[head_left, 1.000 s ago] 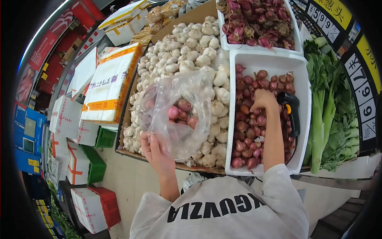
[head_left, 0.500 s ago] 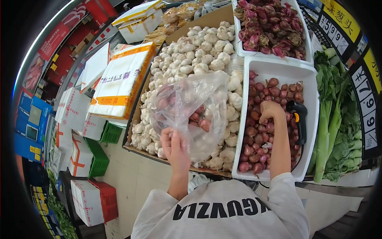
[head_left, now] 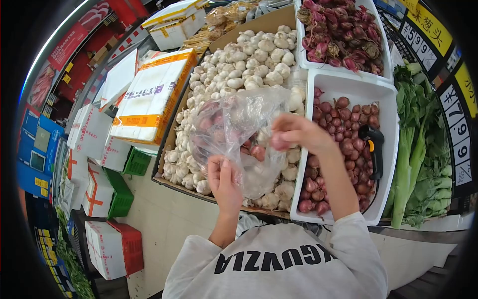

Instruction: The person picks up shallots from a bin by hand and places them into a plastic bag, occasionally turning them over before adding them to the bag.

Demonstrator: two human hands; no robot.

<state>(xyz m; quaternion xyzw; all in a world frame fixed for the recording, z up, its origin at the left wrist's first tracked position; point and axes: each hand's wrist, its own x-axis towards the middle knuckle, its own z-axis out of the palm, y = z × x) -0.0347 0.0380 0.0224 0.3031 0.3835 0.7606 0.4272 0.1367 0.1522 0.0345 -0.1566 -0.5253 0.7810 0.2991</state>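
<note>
My left hand is closed on the near edge of a clear plastic bag, which lies over the garlic with its mouth facing right. Several shallots show inside the bag. Between the fingers of my right hand is a single shallot, held at the bag's opening. To the right stands a white foam box holding many loose shallots. A black handheld device with an orange button lies on them along the box's right side.
A cardboard box of garlic bulbs spreads under the bag. Behind is another foam box of darker red shallots. Leafy greens and price signs line the right. White foam cartons and green and red crates stand left.
My right hand has lifted out of the shallot box and moved left to the bag's mouth with a shallot in its fingers. My left hand stays on the bag.
</note>
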